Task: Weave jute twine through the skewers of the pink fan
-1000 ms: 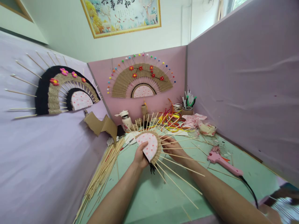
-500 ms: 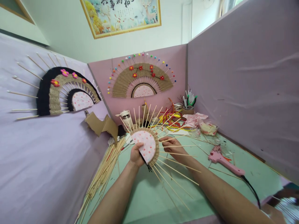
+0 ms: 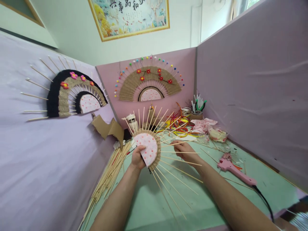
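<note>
My left hand [image 3: 138, 157] is closed on a half-round fan [image 3: 147, 146], its thumb over the pink-dotted cloth face. A woven band of tan twine [image 3: 158, 146] edges the curve, and thin wooden sticks [image 3: 173, 178] fan outward from it. A bit of black cord dangles at the fan's lower corner. My right hand [image 3: 184, 150] is among the sticks right of the band, apart from the weave. Its fingers are pinched together; whatever lies between them is too small to make out.
Loose wooden sticks [image 3: 108, 176] are piled at left beside a bent cardboard piece [image 3: 107, 128]. A pink glue gun [image 3: 237, 171] with a black cord lies at right. Colored pipe cleaners [image 3: 178, 123], a tool pot [image 3: 196, 115] and a plastic tub [image 3: 218, 134] stand behind. Two finished fans hang on the partitions.
My right hand has drawn away from the woven band, rightward along the sticks. The fan, in my left hand, has shifted slightly left. The whole view has swung a little.
</note>
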Tool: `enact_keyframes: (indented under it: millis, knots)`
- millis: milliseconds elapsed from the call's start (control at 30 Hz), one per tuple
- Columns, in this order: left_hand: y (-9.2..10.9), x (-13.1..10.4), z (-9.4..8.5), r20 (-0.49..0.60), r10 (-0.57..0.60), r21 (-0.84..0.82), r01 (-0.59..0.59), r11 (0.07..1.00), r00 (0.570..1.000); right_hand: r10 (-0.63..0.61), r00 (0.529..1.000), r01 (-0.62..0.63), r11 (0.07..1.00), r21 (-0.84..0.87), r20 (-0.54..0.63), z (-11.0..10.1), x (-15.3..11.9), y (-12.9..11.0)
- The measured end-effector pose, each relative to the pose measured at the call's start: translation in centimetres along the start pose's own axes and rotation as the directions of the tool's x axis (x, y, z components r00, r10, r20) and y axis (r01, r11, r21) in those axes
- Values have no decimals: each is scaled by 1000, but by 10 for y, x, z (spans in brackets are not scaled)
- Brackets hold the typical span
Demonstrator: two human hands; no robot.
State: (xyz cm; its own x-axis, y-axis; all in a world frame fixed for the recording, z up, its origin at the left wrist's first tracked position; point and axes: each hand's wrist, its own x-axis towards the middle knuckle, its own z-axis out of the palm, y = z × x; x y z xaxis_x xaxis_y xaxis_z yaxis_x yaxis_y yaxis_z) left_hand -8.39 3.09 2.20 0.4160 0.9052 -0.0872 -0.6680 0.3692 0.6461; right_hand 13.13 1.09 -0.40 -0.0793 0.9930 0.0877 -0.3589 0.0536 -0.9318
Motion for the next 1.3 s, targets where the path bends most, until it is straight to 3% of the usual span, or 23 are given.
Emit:
enact_keyframes:
  millis: [267, 400, 567, 767, 900, 1067, 1200, 1300]
  knots:
    - [16, 5, -17, -40, 15, 86, -11, 996, 999, -39, 986, 73, 975, 210, -162, -41, 12, -18]
    - [19, 8, -24, -39, -14, 133, 19, 991, 999, -169, 959, 213, 959, 187, -227, -43, 9, -26]
    - [15, 11, -25, -117, 3, 139, 13, 990, 993, -307, 919, 352, 921, 165, -248, -39, 4, -34]
    - [17, 11, -18, -148, 104, 62, -96, 993, 983, -231, 949, 252, 965, 74, -215, -39, 4, -29]
    - [18, 11, -15, -148, 139, 6, -140, 990, 979, -159, 979, 136, 977, -166, -131, -33, 4, -16]
    - [15, 12, -12, -186, 172, -62, -186, 981, 968, 37, 996, 8, 876, -483, 85, -18, -4, -8]
    - [8, 13, -11, -158, 137, -96, -154, 983, 978, 97, 963, 91, 764, -639, 253, -2, -18, -15]
    - [1, 14, -11, -60, 81, -114, -87, 990, 995, 115, 925, 195, 673, -713, 362, 7, -27, -20]
